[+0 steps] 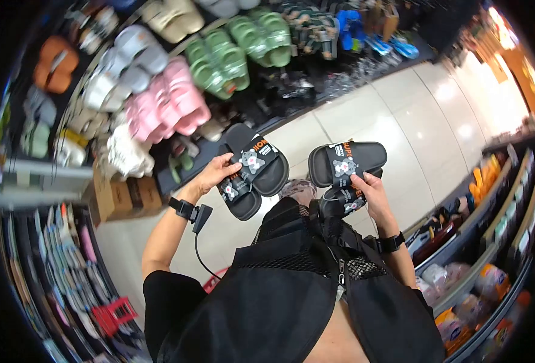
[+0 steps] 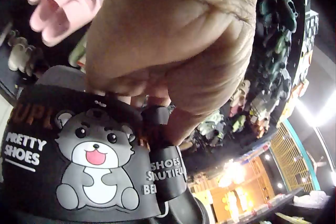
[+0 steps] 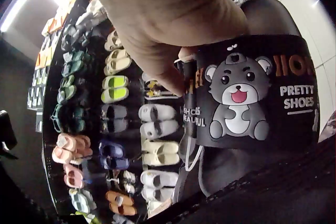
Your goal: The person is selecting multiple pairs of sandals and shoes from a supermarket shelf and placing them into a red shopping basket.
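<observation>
My left hand (image 1: 217,172) grips a pair of black slide sandals (image 1: 270,173) by their straps, in front of my body. The strap seen in the left wrist view carries a grey cartoon bear (image 2: 95,163) and the words "PRETTY SHOES". On the other side, my right hand (image 1: 373,192) holds a second, matching pair of black slides (image 1: 364,156), its thumb on the strap. The right wrist view shows the same bear print (image 3: 239,98) on that strap. The two pairs are apart, soles facing down toward the floor. Fingers inside the straps are partly hidden.
Shelves ahead hold pink slides (image 1: 169,100), green slides (image 1: 218,63) and other footwear. A cardboard box (image 1: 122,199) stands at the left over the tiled floor (image 1: 394,121). Racks of goods flank both sides, with a red basket (image 1: 115,316) at lower left.
</observation>
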A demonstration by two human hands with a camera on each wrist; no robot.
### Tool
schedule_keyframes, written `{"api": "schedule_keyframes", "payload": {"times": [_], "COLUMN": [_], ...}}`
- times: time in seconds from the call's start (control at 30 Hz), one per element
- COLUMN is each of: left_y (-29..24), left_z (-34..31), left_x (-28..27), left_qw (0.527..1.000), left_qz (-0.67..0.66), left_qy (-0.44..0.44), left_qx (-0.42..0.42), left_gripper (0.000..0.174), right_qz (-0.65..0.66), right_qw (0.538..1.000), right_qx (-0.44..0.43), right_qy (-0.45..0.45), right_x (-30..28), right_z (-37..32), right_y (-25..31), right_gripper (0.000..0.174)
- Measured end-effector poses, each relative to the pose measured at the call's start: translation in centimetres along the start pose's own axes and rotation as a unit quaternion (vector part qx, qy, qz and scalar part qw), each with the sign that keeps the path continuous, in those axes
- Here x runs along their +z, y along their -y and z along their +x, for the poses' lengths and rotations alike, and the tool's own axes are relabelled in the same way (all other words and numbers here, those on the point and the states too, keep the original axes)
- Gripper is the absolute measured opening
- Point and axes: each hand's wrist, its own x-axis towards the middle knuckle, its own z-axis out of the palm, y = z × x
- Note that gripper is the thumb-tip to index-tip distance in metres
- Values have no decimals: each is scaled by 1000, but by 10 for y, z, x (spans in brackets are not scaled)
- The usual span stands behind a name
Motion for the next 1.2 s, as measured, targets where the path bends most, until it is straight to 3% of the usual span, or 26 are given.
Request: {"api": "schedule_keyframes", "payload": {"times": [0.13,0.23,0.33,0.43,0.63,0.87,1.0,1.07,1.2], "left_y": [-75,-152,-225,-294,-389,-488,-536,-577,-598], "left_z": [135,225,319,391,519,619,671,671,726], "left_x": [17,47,80,128,236,361,421,448,473], "left_qw": [992,984,969,966,965,970,966,966,963], "left_qz": [58,75,110,91,15,-65,-136,-156,-189], "left_qy": [83,148,213,231,261,233,210,192,184], "left_qx": [74,69,67,76,30,-10,-73,-75,-58], "left_gripper": [20,17,17,18,16,11,14,15,20], "right_qz": [35,-4,66,61,223,363,360,330,308], "right_qw": [996,986,965,942,873,810,815,838,859], "right_qx": [-13,-4,-18,-31,-79,-124,-100,-61,-38], "right_qy": [-83,-168,-254,-327,-427,-444,-443,-431,-407], "right_x": [-62,-120,-172,-231,-346,-526,-627,-682,-756], "right_z": [50,86,119,140,163,207,227,241,276], "right_y": [41,77,127,142,173,202,260,273,323], "right_gripper": [18,18,19,21,18,17,15,14,15]}}
